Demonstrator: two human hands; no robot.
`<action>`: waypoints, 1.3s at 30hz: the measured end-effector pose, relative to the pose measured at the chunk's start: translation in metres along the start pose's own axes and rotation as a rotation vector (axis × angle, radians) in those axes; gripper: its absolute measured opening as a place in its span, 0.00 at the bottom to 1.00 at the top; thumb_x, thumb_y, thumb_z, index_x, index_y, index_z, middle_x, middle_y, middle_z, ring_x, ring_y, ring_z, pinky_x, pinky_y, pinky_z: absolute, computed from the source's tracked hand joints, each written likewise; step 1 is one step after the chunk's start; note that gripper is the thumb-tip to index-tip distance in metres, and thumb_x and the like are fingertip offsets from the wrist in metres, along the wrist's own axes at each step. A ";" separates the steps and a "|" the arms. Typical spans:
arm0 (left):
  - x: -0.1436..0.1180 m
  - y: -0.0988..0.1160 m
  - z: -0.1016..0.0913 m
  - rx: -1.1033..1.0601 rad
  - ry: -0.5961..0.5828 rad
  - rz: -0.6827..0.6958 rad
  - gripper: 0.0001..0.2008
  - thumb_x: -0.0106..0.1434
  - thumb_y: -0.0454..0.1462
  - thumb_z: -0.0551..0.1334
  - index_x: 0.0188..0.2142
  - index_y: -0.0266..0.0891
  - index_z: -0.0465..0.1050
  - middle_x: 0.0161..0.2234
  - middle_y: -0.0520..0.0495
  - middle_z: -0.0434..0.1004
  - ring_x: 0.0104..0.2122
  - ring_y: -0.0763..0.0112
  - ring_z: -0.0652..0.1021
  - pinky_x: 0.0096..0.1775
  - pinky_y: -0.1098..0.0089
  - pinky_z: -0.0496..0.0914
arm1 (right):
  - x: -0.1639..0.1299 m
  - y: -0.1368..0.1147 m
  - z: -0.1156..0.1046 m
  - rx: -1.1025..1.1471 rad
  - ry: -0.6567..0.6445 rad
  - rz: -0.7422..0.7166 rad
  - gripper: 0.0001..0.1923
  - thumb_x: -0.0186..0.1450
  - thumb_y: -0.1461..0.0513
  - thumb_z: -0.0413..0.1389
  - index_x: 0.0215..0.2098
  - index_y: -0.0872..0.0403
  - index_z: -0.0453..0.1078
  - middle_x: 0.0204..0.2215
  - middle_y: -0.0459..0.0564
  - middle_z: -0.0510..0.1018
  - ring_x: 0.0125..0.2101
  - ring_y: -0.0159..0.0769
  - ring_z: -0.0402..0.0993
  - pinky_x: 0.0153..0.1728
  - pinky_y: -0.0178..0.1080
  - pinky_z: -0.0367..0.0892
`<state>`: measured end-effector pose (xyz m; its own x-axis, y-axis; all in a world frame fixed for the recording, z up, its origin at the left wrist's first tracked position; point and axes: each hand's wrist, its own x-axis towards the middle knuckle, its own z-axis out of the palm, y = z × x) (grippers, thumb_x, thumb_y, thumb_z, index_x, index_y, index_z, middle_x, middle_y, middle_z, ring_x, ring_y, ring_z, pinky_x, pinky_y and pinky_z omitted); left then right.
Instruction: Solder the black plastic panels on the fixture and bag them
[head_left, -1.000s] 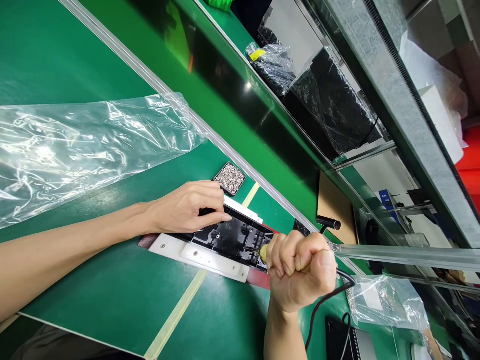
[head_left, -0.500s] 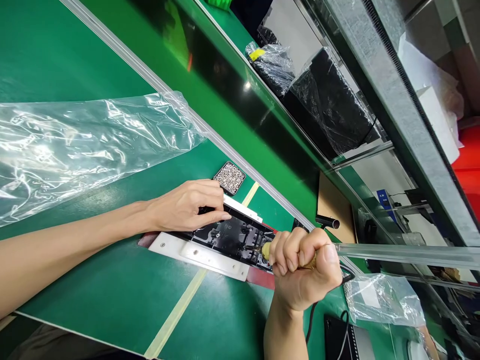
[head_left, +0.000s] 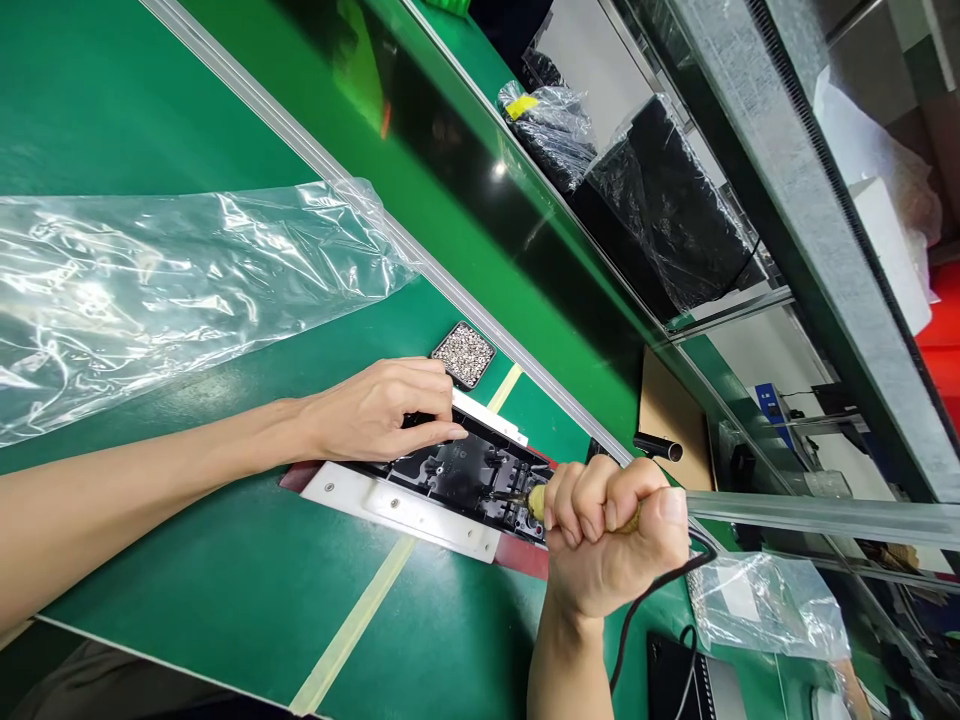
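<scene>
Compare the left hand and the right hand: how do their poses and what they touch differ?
The left hand lies flat with fingers extended, pressing on the black assembly; the right hand is clenched in a fist around a corded yellow-handled tool. The left hand touches the assembly directly; the right hand meets it only through the tool's tip. Both are bare and work on the same assembly, which lies on the green table.
</scene>
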<state>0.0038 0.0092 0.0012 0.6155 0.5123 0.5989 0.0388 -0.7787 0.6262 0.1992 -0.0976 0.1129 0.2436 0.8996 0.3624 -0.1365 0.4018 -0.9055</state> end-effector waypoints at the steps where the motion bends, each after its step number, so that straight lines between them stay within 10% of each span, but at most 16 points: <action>1: 0.000 0.000 0.000 0.000 0.001 -0.001 0.14 0.74 0.37 0.65 0.29 0.38 0.73 0.29 0.49 0.76 0.32 0.68 0.71 0.41 0.64 0.66 | 0.000 0.000 0.000 0.000 -0.002 -0.005 0.24 0.74 0.55 0.45 0.21 0.53 0.50 0.13 0.37 0.49 0.11 0.23 0.44 0.12 0.27 0.54; 39: 0.001 0.002 -0.001 0.006 0.001 -0.005 0.15 0.75 0.38 0.64 0.30 0.37 0.76 0.29 0.48 0.76 0.32 0.68 0.71 0.41 0.64 0.66 | 0.000 0.000 0.002 0.015 -0.037 -0.007 0.24 0.73 0.55 0.47 0.21 0.53 0.48 0.12 0.36 0.49 0.10 0.23 0.44 0.12 0.28 0.53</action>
<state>0.0038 0.0082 0.0039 0.6147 0.5164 0.5962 0.0463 -0.7782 0.6263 0.1977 -0.0969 0.1132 0.2090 0.9025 0.3765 -0.1490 0.4099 -0.8999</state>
